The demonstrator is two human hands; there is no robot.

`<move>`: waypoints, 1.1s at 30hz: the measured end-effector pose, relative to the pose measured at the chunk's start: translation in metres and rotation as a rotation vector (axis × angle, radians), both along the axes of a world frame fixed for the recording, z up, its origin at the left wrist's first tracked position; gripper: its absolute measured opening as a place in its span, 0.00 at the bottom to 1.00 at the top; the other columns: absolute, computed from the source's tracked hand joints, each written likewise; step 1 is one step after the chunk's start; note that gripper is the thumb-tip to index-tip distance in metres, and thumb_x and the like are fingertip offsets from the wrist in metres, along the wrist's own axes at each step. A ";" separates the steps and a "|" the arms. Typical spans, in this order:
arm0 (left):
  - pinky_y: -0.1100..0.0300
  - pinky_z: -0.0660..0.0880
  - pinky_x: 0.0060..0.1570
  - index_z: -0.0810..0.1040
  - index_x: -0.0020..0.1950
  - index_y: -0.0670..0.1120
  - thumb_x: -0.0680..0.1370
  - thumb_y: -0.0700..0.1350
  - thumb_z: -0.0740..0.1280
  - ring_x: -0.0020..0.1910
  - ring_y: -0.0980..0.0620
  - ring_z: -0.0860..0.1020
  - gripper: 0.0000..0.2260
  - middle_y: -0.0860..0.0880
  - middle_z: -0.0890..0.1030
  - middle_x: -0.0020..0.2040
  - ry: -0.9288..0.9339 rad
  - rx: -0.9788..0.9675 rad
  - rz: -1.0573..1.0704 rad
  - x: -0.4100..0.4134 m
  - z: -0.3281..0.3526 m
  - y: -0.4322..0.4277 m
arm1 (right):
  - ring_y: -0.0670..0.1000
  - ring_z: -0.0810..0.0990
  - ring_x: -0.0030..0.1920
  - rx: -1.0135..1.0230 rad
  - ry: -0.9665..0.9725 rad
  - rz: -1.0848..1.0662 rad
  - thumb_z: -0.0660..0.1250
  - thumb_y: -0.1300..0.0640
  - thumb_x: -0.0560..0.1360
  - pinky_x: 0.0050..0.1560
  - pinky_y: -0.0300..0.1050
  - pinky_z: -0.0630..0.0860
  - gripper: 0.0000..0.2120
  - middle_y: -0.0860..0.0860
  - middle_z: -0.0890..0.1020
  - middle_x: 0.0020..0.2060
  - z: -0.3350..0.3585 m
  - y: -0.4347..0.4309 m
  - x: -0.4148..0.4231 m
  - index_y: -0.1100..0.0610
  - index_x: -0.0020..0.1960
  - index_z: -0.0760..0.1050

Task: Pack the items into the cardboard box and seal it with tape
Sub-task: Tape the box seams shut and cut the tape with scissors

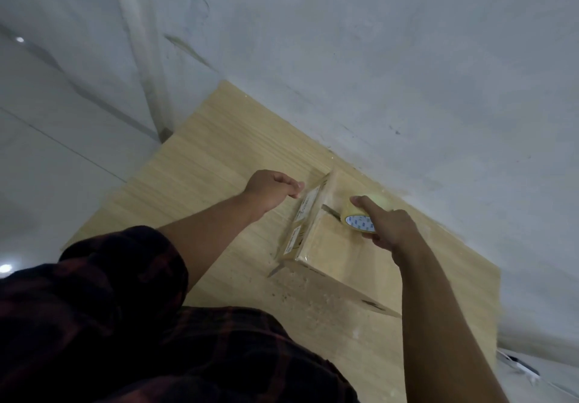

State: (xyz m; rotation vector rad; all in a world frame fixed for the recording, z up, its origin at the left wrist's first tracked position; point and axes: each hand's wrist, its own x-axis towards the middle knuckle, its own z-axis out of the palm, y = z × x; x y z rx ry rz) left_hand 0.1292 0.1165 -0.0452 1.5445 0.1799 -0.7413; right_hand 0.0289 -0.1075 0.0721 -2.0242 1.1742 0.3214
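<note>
— What takes up most of the view?

— A pale wooden table pushed against a scuffed grey wall, with white floor off to the left. The person's dark plaid sleeve fills the lower left corner.

— And the box?

— The cardboard box sits on the table near the wall, flaps closed, its top glossy with clear tape already laid along it (white labels show on the side that faces left). A dark slit shows in the top seam, just left of the roll.

— Where are the hands?

— The left hand reaches to the box's far left edge, fingers curled together and the fingertips pinched at that edge; whether they hold a tape end cannot be told, as it is too blurred. The right hand is above the box top, clamped on the tape roll, the index finger stretched over the roll's rim and the other fingers wrapped under it.

— And the roll itself?

— It stands on edge on the box top, its white core printed in blue.
</note>
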 end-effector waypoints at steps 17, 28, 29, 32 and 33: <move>0.61 0.73 0.61 0.88 0.45 0.45 0.76 0.50 0.79 0.53 0.61 0.85 0.09 0.52 0.89 0.43 -0.016 0.000 -0.005 -0.006 -0.015 0.006 | 0.55 0.83 0.47 -0.080 0.038 0.039 0.77 0.24 0.54 0.38 0.47 0.75 0.49 0.53 0.81 0.50 -0.028 -0.007 -0.003 0.60 0.59 0.80; 0.55 0.72 0.70 0.89 0.46 0.45 0.75 0.51 0.80 0.55 0.59 0.84 0.10 0.52 0.89 0.43 0.054 0.010 0.009 -0.012 -0.036 0.000 | 0.55 0.84 0.54 -0.037 0.073 0.019 0.78 0.19 0.48 0.51 0.55 0.85 0.61 0.52 0.82 0.58 -0.043 -0.012 0.000 0.57 0.69 0.75; 0.55 0.72 0.70 0.89 0.46 0.45 0.75 0.51 0.80 0.55 0.59 0.84 0.09 0.52 0.89 0.43 0.057 0.009 0.012 -0.012 -0.038 -0.001 | 0.54 0.84 0.54 -0.034 0.068 0.014 0.78 0.20 0.47 0.53 0.56 0.85 0.61 0.52 0.82 0.58 -0.043 -0.013 0.000 0.57 0.69 0.74; 0.56 0.72 0.70 0.89 0.46 0.45 0.75 0.50 0.80 0.54 0.59 0.84 0.09 0.52 0.89 0.42 0.058 0.008 0.016 -0.010 -0.040 -0.004 | 0.55 0.85 0.54 -0.027 0.062 0.009 0.78 0.20 0.48 0.54 0.57 0.85 0.61 0.52 0.82 0.58 -0.043 -0.013 0.000 0.56 0.70 0.72; 0.55 0.72 0.71 0.89 0.46 0.45 0.75 0.50 0.80 0.54 0.59 0.84 0.09 0.52 0.89 0.42 0.056 0.010 0.016 -0.009 -0.041 -0.005 | 0.55 0.85 0.54 -0.025 0.064 0.008 0.78 0.20 0.48 0.54 0.57 0.85 0.61 0.52 0.82 0.58 -0.043 -0.013 0.000 0.56 0.70 0.72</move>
